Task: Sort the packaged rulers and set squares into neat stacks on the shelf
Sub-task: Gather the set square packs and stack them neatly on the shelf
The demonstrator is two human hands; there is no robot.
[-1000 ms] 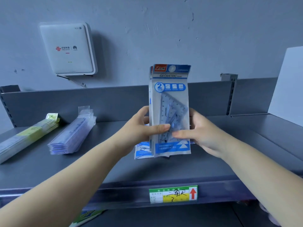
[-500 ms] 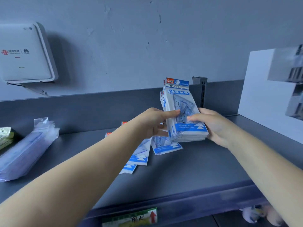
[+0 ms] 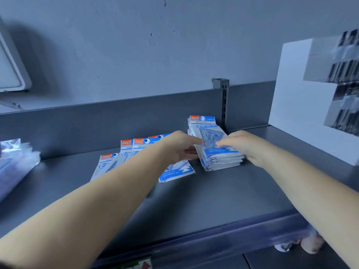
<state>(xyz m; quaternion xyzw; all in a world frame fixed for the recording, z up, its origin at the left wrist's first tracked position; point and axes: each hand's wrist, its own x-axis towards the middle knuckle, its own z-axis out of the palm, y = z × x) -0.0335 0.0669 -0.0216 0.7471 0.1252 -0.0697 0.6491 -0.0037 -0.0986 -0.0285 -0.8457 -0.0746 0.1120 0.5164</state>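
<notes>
1. The stack of set-square packs (image 3: 217,148) lies on the grey shelf (image 3: 223,191) at about 1 o'clock from the middle of the view, its red-and-blue header cards pointing toward the back panel (image 3: 97,123).
2. The left hand (image 3: 180,147) grips the stack's left edge: the thumb lies on the top pack and the fingers curl in against the side below it.
3. The right hand (image 3: 242,146) holds the stack's right edge, thumb on the top pack; its other fingers are hidden behind the stack, so I cannot tell how they lie.
4. At 9 o'clock from the stack, loose set-square packs (image 3: 136,150) lie fanned and overlapping on the shelf, partly under the left forearm.
5. Far off at 9 o'clock, at the frame's edge, clear ruler packs (image 3: 15,164) lie in a blurred pile.
6. At 3 o'clock a white board (image 3: 295,98) stands on the shelf's right end.
7. At 10 o'clock a white wall box (image 3: 11,72) hangs above the back panel.
</notes>
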